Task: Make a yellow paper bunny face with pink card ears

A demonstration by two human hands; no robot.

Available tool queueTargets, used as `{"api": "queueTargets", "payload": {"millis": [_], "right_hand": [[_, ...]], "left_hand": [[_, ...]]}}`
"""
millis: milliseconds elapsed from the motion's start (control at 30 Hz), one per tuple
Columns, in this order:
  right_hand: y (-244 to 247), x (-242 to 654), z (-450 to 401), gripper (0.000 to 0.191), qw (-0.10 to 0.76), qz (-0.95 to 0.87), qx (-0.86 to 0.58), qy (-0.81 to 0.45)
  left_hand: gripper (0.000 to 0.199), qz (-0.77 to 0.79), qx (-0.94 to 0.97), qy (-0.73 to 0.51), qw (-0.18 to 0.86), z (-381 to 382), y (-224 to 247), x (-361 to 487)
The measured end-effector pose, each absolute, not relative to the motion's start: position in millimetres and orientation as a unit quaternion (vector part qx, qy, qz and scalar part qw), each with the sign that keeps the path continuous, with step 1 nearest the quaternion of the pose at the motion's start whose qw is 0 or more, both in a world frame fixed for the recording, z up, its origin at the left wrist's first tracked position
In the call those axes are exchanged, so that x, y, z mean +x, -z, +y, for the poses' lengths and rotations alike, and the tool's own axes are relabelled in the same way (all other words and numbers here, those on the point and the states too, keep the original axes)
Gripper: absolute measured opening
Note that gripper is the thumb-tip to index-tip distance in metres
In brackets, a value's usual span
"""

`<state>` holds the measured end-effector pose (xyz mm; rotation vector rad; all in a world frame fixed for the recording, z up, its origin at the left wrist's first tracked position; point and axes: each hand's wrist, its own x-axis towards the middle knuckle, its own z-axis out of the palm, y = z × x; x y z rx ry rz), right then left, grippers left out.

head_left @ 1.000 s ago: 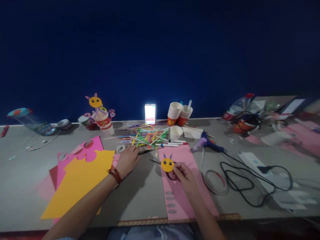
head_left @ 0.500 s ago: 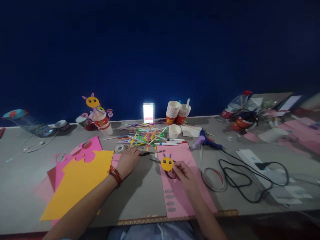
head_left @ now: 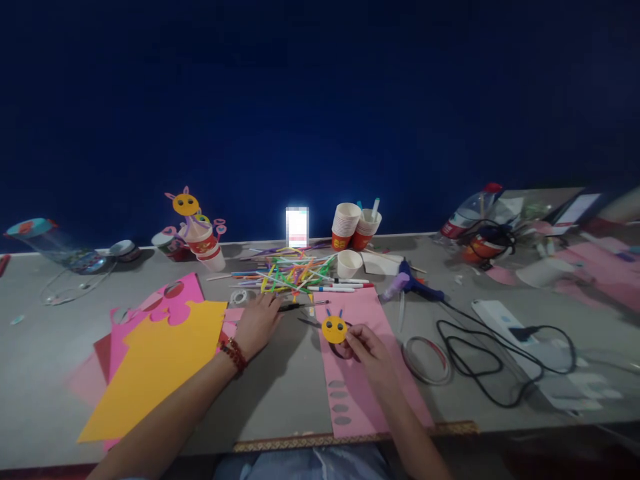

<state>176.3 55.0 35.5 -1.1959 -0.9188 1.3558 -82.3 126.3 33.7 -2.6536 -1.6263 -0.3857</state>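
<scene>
My right hand (head_left: 371, 348) pinches the edge of a round yellow paper face (head_left: 334, 329) between thumb and fingers. The face has two googly eyes and two small blue ears or antennae on top. It is held above a pink sheet (head_left: 357, 400) with oval holes cut along its left side. Partly hidden behind it lie scissors (head_left: 309, 322) with dark handles. My left hand (head_left: 260, 325) rests on the table, fingers stretched forward. A black pen-like tool (head_left: 295, 307) lies at its fingertips; whether they touch it I cannot tell. A roll of tape (head_left: 242, 297) is just beyond this hand.
Colourful pipe cleaners (head_left: 295, 270) lie in a heap ahead, near markers (head_left: 337, 289) and paper cups (head_left: 347, 223). Yellow card (head_left: 165, 367) is on the left. A blue glue gun (head_left: 417, 285), a cable (head_left: 480, 373) and a power strip (head_left: 510, 340) occupy the right.
My left hand has shifted very slightly to the right along the table. My right hand keeps the yellow face in nearly the same place.
</scene>
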Motion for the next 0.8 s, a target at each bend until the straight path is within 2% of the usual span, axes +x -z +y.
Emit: {"api": "queueTargets", "payload": {"millis": [100, 167, 267, 367, 467, 633, 800], "right_hand": [[-33.5, 176.4, 53.8, 0.041, 0.528, -0.387, -0.502, -0.566], [-31.5, 174.3, 52.6, 0.039, 0.529, -0.393, -0.495, -0.567], [-28.7, 167.7, 50.5, 0.034, 0.520, -0.407, -0.490, -0.569], [-25.4, 160.4, 48.2, 0.034, 0.506, -0.419, -0.489, -0.574], [-21.1, 157.5, 45.1, 0.034, 0.502, -0.424, -0.485, -0.577], [-15.8, 159.3, 39.7, 0.029, 0.490, -0.424, -0.469, -0.600], [-17.6, 157.7, 39.5, 0.029, 0.484, -0.418, -0.460, -0.615]], "left_hand": [[0.034, -0.520, -0.837, 0.169, -0.029, 113.0, -39.1, -76.8], [0.029, -0.502, -0.820, 0.235, -0.140, 101.1, -43.9, -69.4], [0.021, -0.477, -0.745, 0.292, -0.364, 83.2, -49.9, -53.6], [0.024, -0.470, -0.656, 0.332, -0.488, 69.3, -50.8, -38.5], [0.026, -0.475, -0.607, 0.369, -0.519, 59.9, -45.5, -30.7], [0.028, -0.494, -0.578, 0.402, -0.509, 51.4, -31.7, -28.8], [0.028, -0.472, -0.535, 0.419, -0.561, 48.0, -32.2, -27.7]]}}
